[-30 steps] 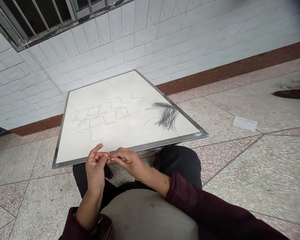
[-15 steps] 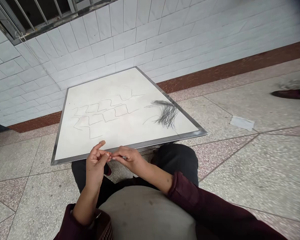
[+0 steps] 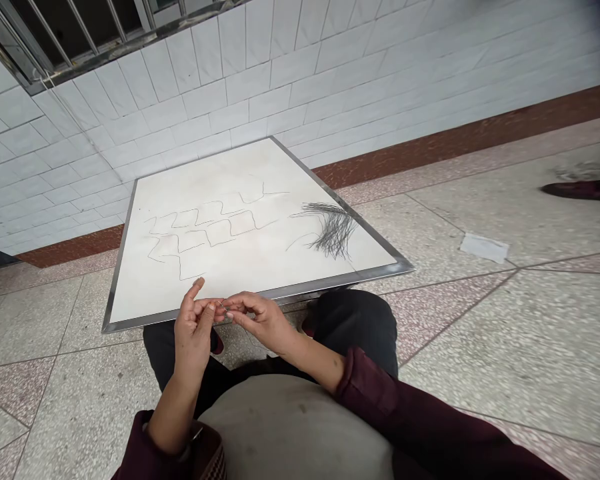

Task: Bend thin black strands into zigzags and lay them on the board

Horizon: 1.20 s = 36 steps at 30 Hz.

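A white board [image 3: 280,167] with a metal rim rests on my knees. Thin dark strands lie on it in a zigzag, honeycomb-like pattern [image 3: 205,230]. A loose bundle of dark strands [image 3: 333,227] lies near its right edge. My left hand [image 3: 194,330] and my right hand [image 3: 260,320] meet just in front of the board's near edge. Both pinch at the same spot, fingertips touching. What they hold is too thin to name; it may be a single strand. The left index finger sticks up.
A white tiled wall [image 3: 330,73] with a brown skirting stands behind the board, a barred window [image 3: 55,33] above it. Speckled floor tiles [image 3: 505,320] surround me. A paper scrap [image 3: 484,247] lies on the floor at the right, a dark shoe [image 3: 580,189] at the far right.
The hands stay pinched together at the board's near edge; the fingers have shifted slightly. The view has wobbled a little.
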{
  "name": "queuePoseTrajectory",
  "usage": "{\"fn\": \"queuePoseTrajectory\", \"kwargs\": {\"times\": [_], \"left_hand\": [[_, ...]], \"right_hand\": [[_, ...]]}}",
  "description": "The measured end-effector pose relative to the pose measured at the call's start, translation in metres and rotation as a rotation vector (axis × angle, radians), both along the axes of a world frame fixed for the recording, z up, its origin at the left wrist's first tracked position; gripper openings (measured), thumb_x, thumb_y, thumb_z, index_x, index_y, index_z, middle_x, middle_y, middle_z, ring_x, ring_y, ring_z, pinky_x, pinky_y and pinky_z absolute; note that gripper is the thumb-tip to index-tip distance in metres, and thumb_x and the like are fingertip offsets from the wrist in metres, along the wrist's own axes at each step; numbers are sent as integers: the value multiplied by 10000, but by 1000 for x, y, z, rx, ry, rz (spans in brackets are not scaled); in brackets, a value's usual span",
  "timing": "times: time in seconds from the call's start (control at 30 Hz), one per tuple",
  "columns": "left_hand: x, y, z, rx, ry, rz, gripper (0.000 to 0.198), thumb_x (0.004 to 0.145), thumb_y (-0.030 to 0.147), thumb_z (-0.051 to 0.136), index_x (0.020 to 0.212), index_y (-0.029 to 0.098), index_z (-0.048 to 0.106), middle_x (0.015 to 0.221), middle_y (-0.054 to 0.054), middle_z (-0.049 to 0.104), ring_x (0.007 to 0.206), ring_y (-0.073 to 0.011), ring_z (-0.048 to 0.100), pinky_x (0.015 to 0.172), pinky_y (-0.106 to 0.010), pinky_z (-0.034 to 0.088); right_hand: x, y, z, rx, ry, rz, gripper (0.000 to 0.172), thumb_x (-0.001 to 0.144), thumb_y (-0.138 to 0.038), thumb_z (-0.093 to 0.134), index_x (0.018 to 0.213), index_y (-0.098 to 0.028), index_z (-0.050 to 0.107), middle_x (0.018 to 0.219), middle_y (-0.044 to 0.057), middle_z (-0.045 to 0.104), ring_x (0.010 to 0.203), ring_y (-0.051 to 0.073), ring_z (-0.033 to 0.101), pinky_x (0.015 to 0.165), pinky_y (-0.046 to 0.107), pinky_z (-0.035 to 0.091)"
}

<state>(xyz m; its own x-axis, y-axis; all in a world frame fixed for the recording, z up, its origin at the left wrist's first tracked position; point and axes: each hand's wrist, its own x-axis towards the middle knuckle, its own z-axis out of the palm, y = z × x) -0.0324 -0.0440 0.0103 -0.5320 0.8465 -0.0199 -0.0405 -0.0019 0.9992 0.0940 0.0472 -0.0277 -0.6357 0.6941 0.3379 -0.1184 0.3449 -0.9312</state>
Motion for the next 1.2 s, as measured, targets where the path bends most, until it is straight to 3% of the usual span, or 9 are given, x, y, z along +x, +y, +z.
{"fn": "queuePoseTrajectory", "kwargs": {"times": [0.33,0.57,0.83,1.0,1.2], "left_hand": [[7,3,1,-17,25,65,500,870,363,621,1336,228,501,921,-41,706,803,-139,659,804,-286,532],[4,4,-2,45,-40,29,533,876,385,608,1363,221,465,959,-61,704,869,-169,669,771,-295,546],[3,3,-2,16,48,-5,486,878,385,600,1326,221,510,985,-61,699,882,-171,655,788,-296,534],[4,4,-1,26,69,37,447,865,371,619,1277,214,547,860,-19,660,785,-140,632,790,-291,530],[8,5,2,7,112,42,414,886,363,591,1270,215,545,927,-35,673,836,-148,645,826,-310,537]], "right_hand": [[-1,-3,-3,127,70,-75,140,899,-257,599,990,-257,705,874,36,727,810,166,664,742,309,530],[-3,-3,0,-153,95,-26,182,884,-346,612,983,-210,683,937,57,718,823,169,687,697,292,560],[-1,1,9,59,-97,-81,96,869,-277,602,926,-205,633,811,20,710,665,127,631,609,241,498],[-3,1,5,118,-127,-113,77,860,-239,587,924,-215,622,810,18,705,699,141,643,643,255,502],[-4,-1,7,126,-128,-130,87,851,-204,574,930,-214,608,811,18,702,737,152,657,680,262,509]]}}
